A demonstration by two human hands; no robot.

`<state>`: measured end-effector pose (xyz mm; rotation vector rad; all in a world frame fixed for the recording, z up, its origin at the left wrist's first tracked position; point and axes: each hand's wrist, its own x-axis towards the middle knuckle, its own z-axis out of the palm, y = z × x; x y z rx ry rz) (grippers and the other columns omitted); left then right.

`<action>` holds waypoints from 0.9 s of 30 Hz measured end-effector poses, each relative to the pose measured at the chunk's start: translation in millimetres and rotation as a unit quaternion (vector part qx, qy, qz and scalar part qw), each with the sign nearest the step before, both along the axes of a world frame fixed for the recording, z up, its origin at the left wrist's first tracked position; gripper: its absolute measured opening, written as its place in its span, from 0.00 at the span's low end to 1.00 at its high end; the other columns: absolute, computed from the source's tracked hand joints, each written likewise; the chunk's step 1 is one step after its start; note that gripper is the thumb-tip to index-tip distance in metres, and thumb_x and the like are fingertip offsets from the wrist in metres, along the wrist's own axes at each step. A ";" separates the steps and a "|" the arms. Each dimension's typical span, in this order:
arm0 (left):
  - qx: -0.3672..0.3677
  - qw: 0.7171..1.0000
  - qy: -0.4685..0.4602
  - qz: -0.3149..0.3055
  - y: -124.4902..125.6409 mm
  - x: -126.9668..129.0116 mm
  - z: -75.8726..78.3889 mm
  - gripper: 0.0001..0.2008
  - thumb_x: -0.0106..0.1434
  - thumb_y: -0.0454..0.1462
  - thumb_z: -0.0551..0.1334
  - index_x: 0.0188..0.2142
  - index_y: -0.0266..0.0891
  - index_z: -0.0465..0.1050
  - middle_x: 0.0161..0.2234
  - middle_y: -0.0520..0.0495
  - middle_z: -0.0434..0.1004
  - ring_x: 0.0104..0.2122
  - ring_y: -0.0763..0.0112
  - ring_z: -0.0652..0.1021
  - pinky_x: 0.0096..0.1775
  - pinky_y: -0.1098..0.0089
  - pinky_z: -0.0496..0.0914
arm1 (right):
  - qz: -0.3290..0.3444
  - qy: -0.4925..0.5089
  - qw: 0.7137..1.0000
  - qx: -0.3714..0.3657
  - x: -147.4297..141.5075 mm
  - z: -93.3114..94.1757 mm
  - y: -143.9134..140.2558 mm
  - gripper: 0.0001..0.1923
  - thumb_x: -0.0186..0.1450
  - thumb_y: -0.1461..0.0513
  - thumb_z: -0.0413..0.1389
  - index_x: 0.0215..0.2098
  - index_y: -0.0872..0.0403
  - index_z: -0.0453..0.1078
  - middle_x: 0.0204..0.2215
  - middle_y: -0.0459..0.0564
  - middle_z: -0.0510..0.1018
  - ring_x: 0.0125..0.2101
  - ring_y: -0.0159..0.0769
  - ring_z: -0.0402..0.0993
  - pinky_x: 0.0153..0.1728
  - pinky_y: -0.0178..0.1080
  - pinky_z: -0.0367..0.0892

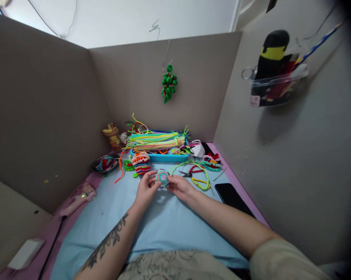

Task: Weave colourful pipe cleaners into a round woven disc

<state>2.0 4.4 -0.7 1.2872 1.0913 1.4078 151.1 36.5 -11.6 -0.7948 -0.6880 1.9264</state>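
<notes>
Both hands (164, 186) pinch coil (163, 177) over blue mat (152, 229) w/ grey walls (47, 109)

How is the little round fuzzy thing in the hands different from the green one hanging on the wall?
The small round piece is teal with a pink middle; the hanging ornament is green with red bits. The round piece is held between the left hand and right hand above the blue mat; the ornament dangles from a wire on the cardboard wall. The ornament looks taller and tapers to a point. Both look fuzzy.
</notes>
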 end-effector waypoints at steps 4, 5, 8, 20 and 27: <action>0.015 1.000 -0.012 0.013 -4.0 0.4 2.3 0.20 0.48 0.38 0.66 0.39 0.39 0.62 0.24 0.52 0.73 0.24 0.73 0.73 0.29 0.73 0.65 | 0.032 0.003 0.999 -0.015 0.2 1.7 -1.5 0.11 0.45 0.62 0.64 0.23 0.56 0.67 0.20 0.44 0.73 0.24 0.31 0.67 0.26 0.35 0.59; 0.019 1.000 -0.016 0.013 -4.6 0.3 2.5 0.20 0.48 0.38 0.66 0.39 0.39 0.62 0.24 0.52 0.73 0.25 0.73 0.73 0.30 0.72 0.66 | 0.040 0.007 0.999 -0.019 0.4 2.5 -1.7 0.11 0.46 0.62 0.64 0.23 0.56 0.67 0.20 0.44 0.73 0.24 0.31 0.67 0.26 0.35 0.59; 0.028 1.000 -0.004 0.010 -4.2 -1.1 1.4 0.22 0.49 0.38 0.65 0.43 0.39 0.61 0.25 0.51 0.73 0.25 0.73 0.73 0.30 0.72 0.65 | 0.043 0.009 0.999 -0.024 1.3 5.3 -1.7 0.11 0.46 0.63 0.64 0.24 0.56 0.66 0.20 0.43 0.73 0.24 0.30 0.67 0.26 0.35 0.60; 0.136 0.942 0.289 0.105 0.2 -10.7 -1.8 0.27 0.50 0.42 0.64 0.51 0.42 0.65 0.40 0.45 0.70 0.32 0.69 0.70 0.35 0.68 0.66 | -0.025 -0.037 0.999 0.015 0.6 7.2 0.6 0.18 0.41 0.58 0.68 0.20 0.58 0.64 0.16 0.42 0.70 0.20 0.26 0.66 0.21 0.30 0.58; 0.177 0.926 0.333 0.004 2.2 -12.8 -4.6 0.30 0.53 0.42 0.62 0.56 0.42 0.60 0.52 0.41 0.66 0.51 0.60 0.68 0.49 0.61 0.64 | -0.006 -0.085 0.994 0.066 -0.9 4.6 -0.5 0.20 0.40 0.54 0.67 0.18 0.58 0.64 0.13 0.41 0.68 0.15 0.23 0.60 0.16 0.30 0.50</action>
